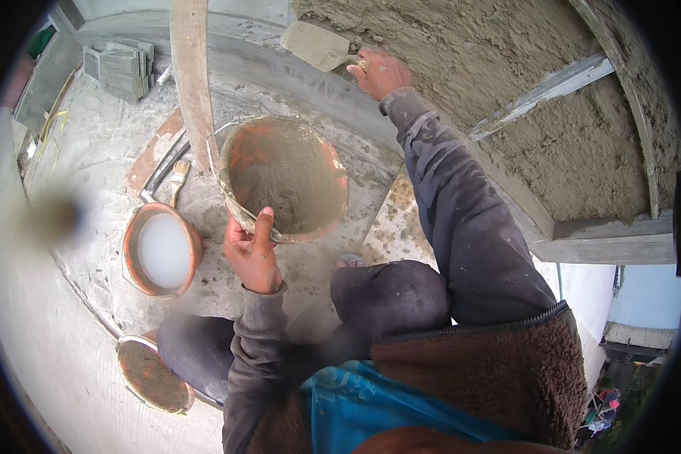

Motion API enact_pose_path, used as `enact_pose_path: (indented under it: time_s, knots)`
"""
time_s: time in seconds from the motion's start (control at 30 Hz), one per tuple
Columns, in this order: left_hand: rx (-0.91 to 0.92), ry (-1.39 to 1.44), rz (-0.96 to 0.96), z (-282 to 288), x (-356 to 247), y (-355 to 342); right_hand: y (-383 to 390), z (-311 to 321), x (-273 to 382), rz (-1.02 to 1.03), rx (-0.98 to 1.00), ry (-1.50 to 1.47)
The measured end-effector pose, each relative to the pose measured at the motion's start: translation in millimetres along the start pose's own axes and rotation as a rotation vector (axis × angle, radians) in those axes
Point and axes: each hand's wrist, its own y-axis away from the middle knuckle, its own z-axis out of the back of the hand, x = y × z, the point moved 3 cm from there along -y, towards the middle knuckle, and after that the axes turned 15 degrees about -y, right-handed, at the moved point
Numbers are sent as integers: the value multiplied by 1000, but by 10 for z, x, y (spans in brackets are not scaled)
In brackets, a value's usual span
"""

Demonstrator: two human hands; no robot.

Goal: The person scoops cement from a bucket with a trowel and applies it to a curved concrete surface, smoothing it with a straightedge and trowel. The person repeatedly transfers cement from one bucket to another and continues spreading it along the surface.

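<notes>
My left hand grips the near rim of an orange bucket, thumb over the edge. Grey wet mortar coats the inside of this bucket, which tilts toward me. At the upper right my right hand is closed round the handle of a trowel. The trowel's broad blade points left, by the lower edge of the rough mortar-covered surface. Most of the handle is hidden in my fingers.
Left of the mortar bucket stands a smaller bucket of whitish liquid, with a paintbrush behind it. Another mortar-smeared bucket is by my knee. A wooden plank rises behind; stacked grey tiles lie far left. A metal straightedge crosses the mortar.
</notes>
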Motion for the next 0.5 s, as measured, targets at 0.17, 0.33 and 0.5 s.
enact_pose_path:
  time_s: [0.17,0.33,0.5]
  knots:
    - [-25,75,-21,42,47,0,-242,-151,6,-118,-24,-50]
    - [-1,65,32,109,162,-26,13,277,-78,-83,-84,40]
    - [7,57,12,44,182,-70,230,926,-360,7,-229,105]
